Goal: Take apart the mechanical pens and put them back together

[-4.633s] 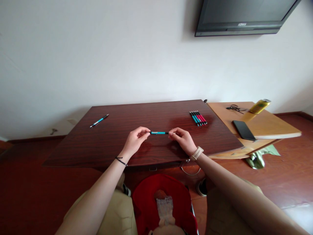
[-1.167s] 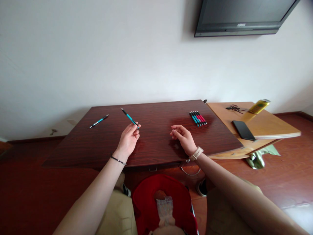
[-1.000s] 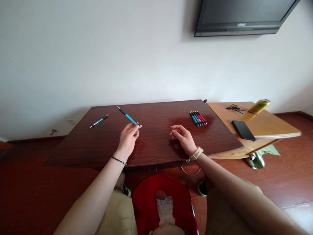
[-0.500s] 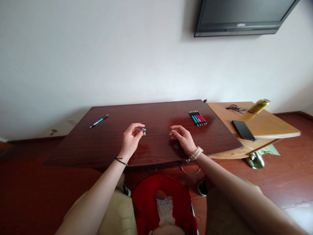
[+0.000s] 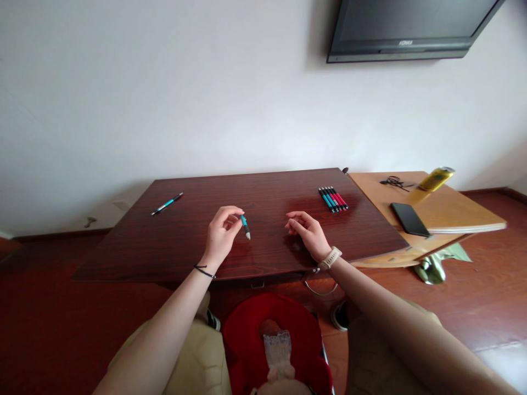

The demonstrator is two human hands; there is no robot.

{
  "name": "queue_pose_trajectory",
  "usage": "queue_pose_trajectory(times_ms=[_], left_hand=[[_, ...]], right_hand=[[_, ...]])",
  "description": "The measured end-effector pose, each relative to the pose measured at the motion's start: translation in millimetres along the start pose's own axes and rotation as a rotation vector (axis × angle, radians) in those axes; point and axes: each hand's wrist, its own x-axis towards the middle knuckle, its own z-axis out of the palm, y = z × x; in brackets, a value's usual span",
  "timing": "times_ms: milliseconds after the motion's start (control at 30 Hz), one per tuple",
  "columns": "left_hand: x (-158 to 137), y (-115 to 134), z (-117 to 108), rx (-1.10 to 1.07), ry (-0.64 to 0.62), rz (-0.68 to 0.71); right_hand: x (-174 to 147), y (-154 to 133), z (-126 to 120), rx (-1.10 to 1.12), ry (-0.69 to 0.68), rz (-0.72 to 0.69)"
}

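My left hand pinches one end of a blue pen between thumb and fingertips. The pen's black grip and silver tip slant down toward the table, and its upper end is hidden by my fingers. My right hand is over the table to the right, its fingers loosely curled and a little apart, with nothing visible in them. Another blue pen lies alone at the left side of the table. Side by side at the back right is a row of blue and red pens.
The dark wooden table stands against the wall. On its right, a lighter table holds a black phone, a yellow can and a dark cord. A red stool is below me, and a television hangs above.
The pen in my left hand has turned so that its grip and tip now point down and show more of its length. My right hand has stayed still.
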Motion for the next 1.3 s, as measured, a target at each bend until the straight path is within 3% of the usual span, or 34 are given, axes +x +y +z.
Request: queue_pose_trajectory(times_ms=[300,1300], left_hand=[[-1,-5,-3,0.077,-0.015,-0.028],[-3,-8,0,-0.021,-0.074,-0.103]], right_hand=[[0,2,0,-0.007,-0.005,-0.006],[0,4,-1,-0.026,-0.031,-0.015]])
